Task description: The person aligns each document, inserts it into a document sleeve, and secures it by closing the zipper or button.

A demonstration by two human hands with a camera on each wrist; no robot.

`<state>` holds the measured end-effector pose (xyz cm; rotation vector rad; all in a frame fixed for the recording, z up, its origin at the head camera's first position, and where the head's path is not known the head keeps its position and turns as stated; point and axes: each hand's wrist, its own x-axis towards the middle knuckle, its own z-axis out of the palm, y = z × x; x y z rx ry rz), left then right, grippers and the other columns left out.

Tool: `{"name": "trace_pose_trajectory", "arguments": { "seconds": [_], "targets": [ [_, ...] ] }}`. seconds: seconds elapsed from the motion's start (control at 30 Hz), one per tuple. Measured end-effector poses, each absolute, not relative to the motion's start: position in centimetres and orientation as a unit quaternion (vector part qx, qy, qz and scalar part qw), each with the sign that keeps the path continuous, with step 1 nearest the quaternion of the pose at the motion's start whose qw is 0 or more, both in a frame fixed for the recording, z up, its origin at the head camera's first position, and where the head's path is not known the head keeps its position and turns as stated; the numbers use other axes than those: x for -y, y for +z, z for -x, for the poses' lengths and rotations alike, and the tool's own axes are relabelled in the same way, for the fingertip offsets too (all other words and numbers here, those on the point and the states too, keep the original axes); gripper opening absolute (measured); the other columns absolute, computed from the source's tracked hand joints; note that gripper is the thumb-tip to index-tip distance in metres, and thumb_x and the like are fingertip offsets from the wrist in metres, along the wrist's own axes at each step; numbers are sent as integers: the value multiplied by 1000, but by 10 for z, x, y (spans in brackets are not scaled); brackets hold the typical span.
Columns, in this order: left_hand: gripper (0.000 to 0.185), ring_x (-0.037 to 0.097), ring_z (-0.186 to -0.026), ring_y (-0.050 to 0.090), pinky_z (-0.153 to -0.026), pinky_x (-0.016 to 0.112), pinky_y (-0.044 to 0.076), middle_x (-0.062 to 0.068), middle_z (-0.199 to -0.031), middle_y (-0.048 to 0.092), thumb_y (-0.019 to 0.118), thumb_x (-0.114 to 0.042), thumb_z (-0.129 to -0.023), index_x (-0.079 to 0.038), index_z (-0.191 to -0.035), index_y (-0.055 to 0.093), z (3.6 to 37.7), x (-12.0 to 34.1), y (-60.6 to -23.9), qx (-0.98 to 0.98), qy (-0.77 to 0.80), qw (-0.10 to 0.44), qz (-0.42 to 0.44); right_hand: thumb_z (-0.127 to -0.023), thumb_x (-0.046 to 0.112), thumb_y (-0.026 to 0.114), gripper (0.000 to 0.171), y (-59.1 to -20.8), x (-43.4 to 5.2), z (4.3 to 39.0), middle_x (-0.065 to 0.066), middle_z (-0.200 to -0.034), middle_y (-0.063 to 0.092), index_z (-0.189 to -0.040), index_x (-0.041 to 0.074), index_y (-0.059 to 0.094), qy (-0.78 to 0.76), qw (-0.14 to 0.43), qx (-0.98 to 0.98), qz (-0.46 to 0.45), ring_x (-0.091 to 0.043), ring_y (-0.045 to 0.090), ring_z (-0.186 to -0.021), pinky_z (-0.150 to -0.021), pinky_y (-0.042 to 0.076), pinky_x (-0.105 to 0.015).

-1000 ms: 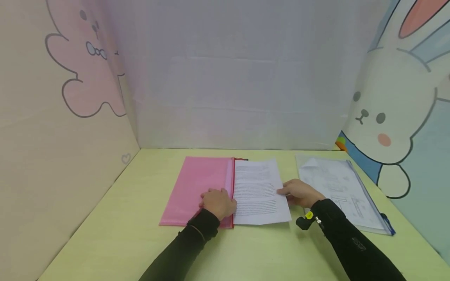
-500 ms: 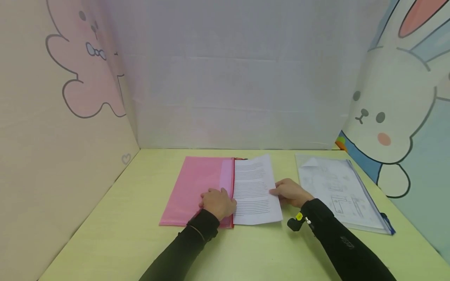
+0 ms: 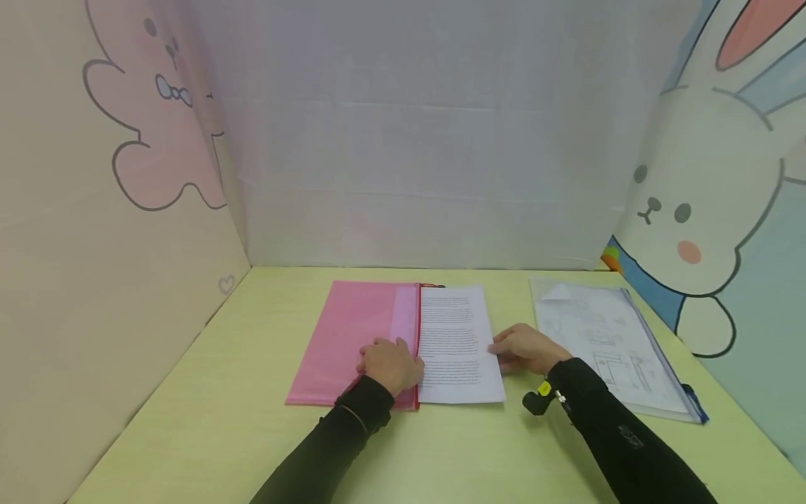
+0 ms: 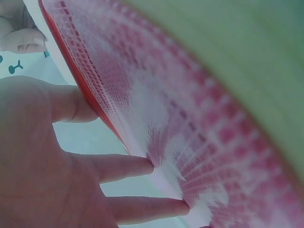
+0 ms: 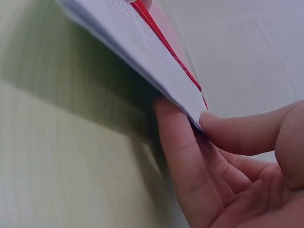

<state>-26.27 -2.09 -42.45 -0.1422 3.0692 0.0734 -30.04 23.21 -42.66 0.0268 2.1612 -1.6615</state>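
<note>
A person's left hand (image 3: 392, 364) lies with fingers straight on the pink pouch (image 3: 352, 339), at its red zip edge, pressing it flat on the green table (image 3: 189, 434). The right hand (image 3: 525, 348) pinches the right edge of a stack of printed papers (image 3: 458, 343), thumb on top and fingers beneath, the stack's left part tucked into the pouch's mouth. A clear folder (image 3: 607, 343) of drawings lies to the right, apart from the papers. Cartoon rabbit panels wall the table.
</note>
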Motion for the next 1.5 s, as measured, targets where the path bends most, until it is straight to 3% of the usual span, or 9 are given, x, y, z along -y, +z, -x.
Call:
{"name": "trace_pose_trajectory", "arguments": {
  "seconds": [0.13,0.47,0.77,1.5],
  "targets": [
    [64,49,-94,57,-71,53,56,29,-139,53,56,-52,-95,-13,-145,56,262,22,-424,-998,23,30,44,-96,-3,63,38,-426,-231,302,-15,-95,70,-127,-19,50,-593,203,-779,-9,-17,67,-76,-67,59,-29],
    [63,47,-89,55,-67,51,54,30,-135,56,55,-52,-95,-12,-143,57,262,20,-426,-998,32,22,44,-94,-4,65,27,-421,-214,307,-15,-95,69,-117,-16,59,-559,192,-806,11,-18,66,-74,-66,59,-30],
    [63,50,-95,56,-69,53,54,30,-142,53,55,-52,-95,-12,-144,57,263,19,-426,-998,37,27,48,-94,-4,67,22,-420,-194,310,-14,-92,68,-112,-15,63,-545,183,-818,11,-18,64,-73,-66,59,-30],
    [65,50,-94,55,-69,53,54,29,-142,53,56,-54,-95,-12,-145,56,265,19,-427,-998,34,31,38,-93,0,68,27,-430,-203,308,-15,-91,70,-115,-15,61,-587,215,-780,-25,-19,68,-72,-70,61,-33]
  ]
}}
